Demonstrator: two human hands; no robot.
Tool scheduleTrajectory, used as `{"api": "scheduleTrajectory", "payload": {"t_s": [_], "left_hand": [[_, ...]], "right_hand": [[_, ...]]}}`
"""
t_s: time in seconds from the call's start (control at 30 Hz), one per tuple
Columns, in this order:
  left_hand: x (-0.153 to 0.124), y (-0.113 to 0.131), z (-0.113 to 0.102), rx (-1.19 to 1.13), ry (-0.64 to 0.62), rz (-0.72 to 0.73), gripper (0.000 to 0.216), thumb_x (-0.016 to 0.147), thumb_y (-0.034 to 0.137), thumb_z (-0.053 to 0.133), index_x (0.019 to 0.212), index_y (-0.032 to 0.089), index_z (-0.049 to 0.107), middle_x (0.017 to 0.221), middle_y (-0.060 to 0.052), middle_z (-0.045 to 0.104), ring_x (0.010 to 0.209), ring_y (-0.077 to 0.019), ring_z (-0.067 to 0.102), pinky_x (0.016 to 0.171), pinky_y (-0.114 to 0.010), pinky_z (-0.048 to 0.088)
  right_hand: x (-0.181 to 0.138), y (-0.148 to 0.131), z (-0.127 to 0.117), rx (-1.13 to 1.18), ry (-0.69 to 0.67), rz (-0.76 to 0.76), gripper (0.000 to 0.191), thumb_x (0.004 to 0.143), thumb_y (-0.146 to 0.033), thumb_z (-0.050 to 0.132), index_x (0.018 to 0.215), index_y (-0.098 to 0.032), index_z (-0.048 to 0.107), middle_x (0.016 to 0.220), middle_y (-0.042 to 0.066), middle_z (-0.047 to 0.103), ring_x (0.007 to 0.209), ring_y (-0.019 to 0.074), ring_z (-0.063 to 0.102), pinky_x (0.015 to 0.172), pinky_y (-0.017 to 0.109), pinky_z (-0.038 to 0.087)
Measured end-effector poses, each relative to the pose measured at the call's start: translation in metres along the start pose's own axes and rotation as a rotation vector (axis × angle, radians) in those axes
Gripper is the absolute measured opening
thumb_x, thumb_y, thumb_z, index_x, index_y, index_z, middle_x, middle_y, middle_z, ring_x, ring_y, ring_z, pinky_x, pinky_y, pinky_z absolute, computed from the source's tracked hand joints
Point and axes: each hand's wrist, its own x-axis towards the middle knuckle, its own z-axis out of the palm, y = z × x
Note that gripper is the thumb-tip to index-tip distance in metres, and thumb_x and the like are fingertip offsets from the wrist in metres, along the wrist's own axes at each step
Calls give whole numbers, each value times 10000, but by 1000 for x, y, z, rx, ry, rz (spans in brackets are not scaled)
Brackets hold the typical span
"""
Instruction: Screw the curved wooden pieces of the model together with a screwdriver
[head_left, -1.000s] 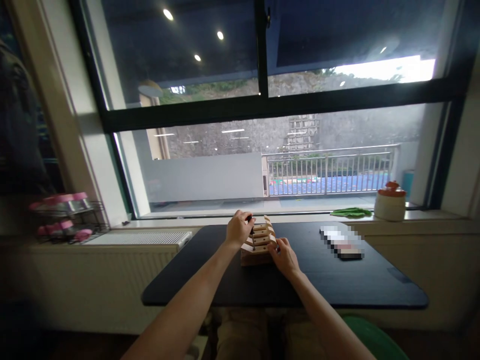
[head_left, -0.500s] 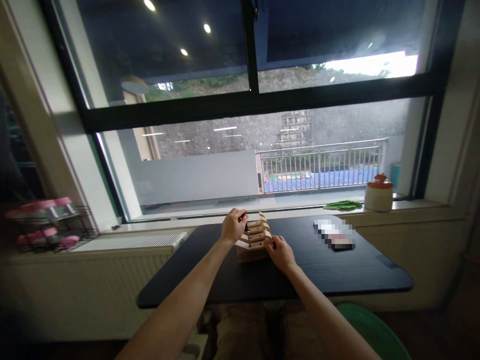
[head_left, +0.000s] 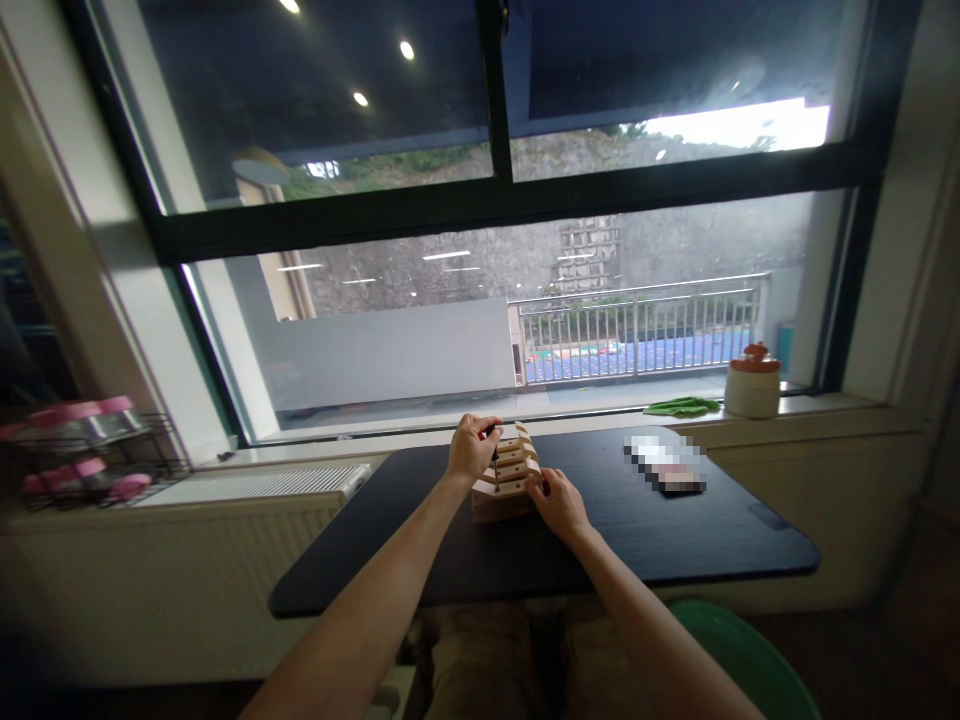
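Observation:
A small wooden block of slanted slats (head_left: pixel 508 477) stands near the far middle of a black table (head_left: pixel 420 560). My left hand (head_left: pixel 470 448) is closed round the dark handle of a small screwdriver (head_left: pixel 493 443), whose thin shaft points down onto a slat. My right hand (head_left: pixel 553 500) rests against the block's right side, fingers curled on its edge and steadying it.
A blurred flat item (head_left: pixel 664 465) lies on the table's right part. On the window sill sit a white jar with an orange lid (head_left: pixel 751 380) and a green cloth (head_left: pixel 682 406). A wire rack with pink-lidded jars (head_left: pixel 82 450) stands at the left. A green seat (head_left: pixel 727 665) is at lower right.
Both hands stay on the wooden block with the screwdriver held upright. The view has shifted a little, so everything sits slightly lower-left than before.

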Motion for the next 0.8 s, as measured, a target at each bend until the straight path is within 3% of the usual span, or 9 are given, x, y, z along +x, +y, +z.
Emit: {"api": "scheduleTrajectory", "payload": {"t_s": [0.27, 0.53, 0.8], "left_hand": [[-2, 2, 1, 15, 45, 9, 184, 747, 238, 549, 881, 202, 671, 716, -12, 523, 618, -110, 482, 620, -246, 433], [3, -5, -1, -25, -71, 36, 245, 768, 248, 517, 961, 189, 656, 780, -31, 532, 676, -124, 514, 669, -262, 463], [3, -5, -8, -87, -106, 7, 248, 741, 267, 539, 954, 186, 637, 800, -29, 548, 668, -119, 520, 638, -253, 450]], "right_hand": [[-1, -1, -2, -4, -7, 8, 292, 845, -443, 403, 834, -210, 579, 768, 13, 548, 677, 119, 506, 628, 215, 339], [0, -2, -3, -4, -10, 10, 276, 845, -428, 409, 835, -213, 581, 772, 14, 552, 680, 121, 511, 634, 215, 342], [0, -3, -4, -13, -12, 11, 267, 842, -422, 420, 831, -210, 582, 761, 13, 554, 673, 118, 510, 628, 211, 337]]}}
